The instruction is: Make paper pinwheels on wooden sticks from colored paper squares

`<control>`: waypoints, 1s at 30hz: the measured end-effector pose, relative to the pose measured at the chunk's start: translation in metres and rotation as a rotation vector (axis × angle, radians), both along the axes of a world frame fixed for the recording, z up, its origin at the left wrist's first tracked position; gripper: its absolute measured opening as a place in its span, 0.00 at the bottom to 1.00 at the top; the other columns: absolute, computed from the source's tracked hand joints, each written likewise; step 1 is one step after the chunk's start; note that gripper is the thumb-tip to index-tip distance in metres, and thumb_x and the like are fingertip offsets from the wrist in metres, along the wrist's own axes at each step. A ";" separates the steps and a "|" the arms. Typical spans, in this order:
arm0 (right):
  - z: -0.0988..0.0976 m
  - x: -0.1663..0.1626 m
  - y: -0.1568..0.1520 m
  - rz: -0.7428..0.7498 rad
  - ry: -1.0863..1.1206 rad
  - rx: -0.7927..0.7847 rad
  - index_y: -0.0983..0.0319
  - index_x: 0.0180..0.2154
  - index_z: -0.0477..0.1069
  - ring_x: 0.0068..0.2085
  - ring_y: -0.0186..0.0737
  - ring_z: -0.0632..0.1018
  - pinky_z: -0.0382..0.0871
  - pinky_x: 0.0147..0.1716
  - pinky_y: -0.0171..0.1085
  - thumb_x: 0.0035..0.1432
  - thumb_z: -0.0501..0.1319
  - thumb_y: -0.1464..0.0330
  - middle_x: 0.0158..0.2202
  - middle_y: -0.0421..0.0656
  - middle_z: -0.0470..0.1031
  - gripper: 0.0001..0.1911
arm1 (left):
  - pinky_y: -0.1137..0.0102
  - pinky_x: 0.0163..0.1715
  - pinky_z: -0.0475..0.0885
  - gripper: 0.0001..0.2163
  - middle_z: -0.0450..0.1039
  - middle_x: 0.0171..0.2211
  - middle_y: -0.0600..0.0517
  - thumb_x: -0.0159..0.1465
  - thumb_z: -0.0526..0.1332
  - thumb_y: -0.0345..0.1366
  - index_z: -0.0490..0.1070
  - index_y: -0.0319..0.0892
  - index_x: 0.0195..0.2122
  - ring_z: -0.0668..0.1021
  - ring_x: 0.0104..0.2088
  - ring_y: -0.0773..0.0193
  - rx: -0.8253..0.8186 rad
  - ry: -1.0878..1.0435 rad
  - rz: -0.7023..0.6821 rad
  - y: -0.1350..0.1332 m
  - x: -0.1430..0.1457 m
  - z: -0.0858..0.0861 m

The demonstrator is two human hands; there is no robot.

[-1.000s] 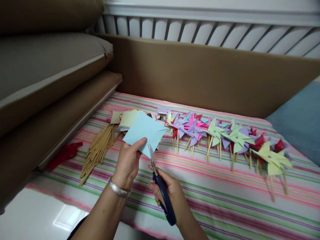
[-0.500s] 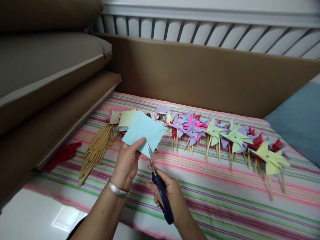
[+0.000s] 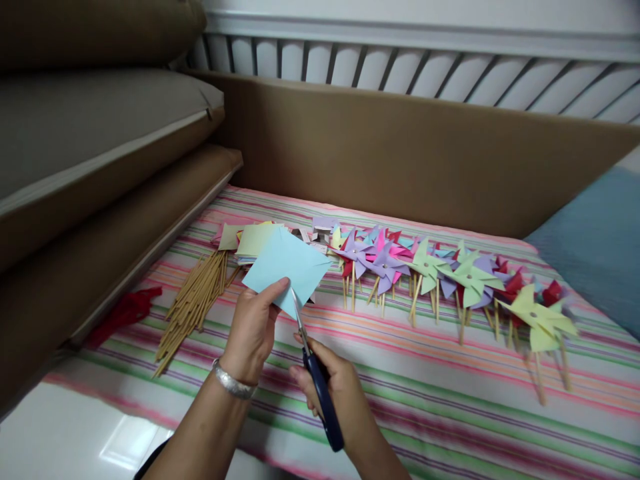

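Observation:
A square sheet of light blue paper is pinched at its lower left edge by my left hand, thumb on top. Slits show near its top and right corners. My right hand grips a pair of scissors with dark blue handles. The metal blades reach up to the paper's lower corner, their tips close to my left thumb. Beyond the sheet lies a stack of coloured paper squares, partly covered by it. A bundle of thin wooden sticks is to the left of my left hand.
Several finished paper pinwheels on sticks lie in a row on the striped cloth. A crumpled red item rests at the left. Stacked brown cushions rise on the left, and a brown panel stands at the back.
Hardly anything differs. The scissors and both hands have shifted very slightly to the left, with the blue paper still held and the blades still at its lower corner.

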State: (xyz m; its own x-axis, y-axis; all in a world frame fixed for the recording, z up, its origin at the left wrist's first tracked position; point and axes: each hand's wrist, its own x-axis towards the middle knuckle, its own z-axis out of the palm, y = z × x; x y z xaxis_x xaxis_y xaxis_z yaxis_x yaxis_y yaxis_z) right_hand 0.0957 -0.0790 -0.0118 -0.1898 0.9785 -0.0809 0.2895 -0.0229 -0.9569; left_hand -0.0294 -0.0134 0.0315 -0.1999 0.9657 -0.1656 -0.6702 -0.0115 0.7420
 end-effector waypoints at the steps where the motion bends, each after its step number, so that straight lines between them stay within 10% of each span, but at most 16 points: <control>1: -0.002 0.001 -0.001 0.019 -0.033 0.036 0.62 0.49 0.70 0.19 0.30 0.65 0.63 0.20 0.31 0.49 0.61 0.68 0.19 0.35 0.63 0.22 | 0.68 0.39 0.71 0.14 0.78 0.39 0.48 0.47 0.68 0.31 0.75 0.39 0.37 0.78 0.38 0.60 -0.001 0.004 0.014 0.001 -0.003 0.000; 7: -0.005 0.019 -0.005 0.080 -0.021 0.211 0.57 0.53 0.62 0.35 0.37 0.74 0.70 0.33 0.34 0.46 0.58 0.77 0.40 0.44 0.72 0.30 | 0.72 0.32 0.71 0.19 0.78 0.37 0.48 0.45 0.69 0.30 0.74 0.38 0.40 0.78 0.34 0.63 -0.083 0.165 0.023 0.010 -0.032 0.000; 12: 0.010 0.043 0.016 -0.298 0.212 0.249 0.57 0.49 0.60 0.32 0.36 0.73 0.70 0.36 0.38 0.52 0.60 0.69 0.36 0.42 0.71 0.22 | 0.71 0.29 0.70 0.18 0.78 0.37 0.46 0.45 0.69 0.31 0.75 0.38 0.39 0.78 0.32 0.61 -0.156 0.350 -0.358 0.003 -0.036 -0.004; 19: 0.009 0.051 0.026 -0.219 0.453 0.033 0.58 0.49 0.62 0.32 0.36 0.72 0.66 0.32 0.35 0.47 0.65 0.68 0.35 0.39 0.71 0.25 | 0.69 0.29 0.70 0.15 0.78 0.29 0.48 0.47 0.67 0.31 0.77 0.37 0.38 0.77 0.28 0.61 -0.145 0.409 -0.739 -0.007 -0.011 -0.011; 30: 0.000 0.047 0.043 -0.518 0.724 0.193 0.58 0.43 0.63 0.37 0.40 0.74 0.68 0.40 0.39 0.46 0.64 0.70 0.38 0.40 0.73 0.20 | 0.65 0.39 0.73 0.09 0.77 0.41 0.48 0.54 0.65 0.37 0.76 0.41 0.36 0.77 0.40 0.60 -0.068 -0.159 -0.500 -0.017 0.042 -0.032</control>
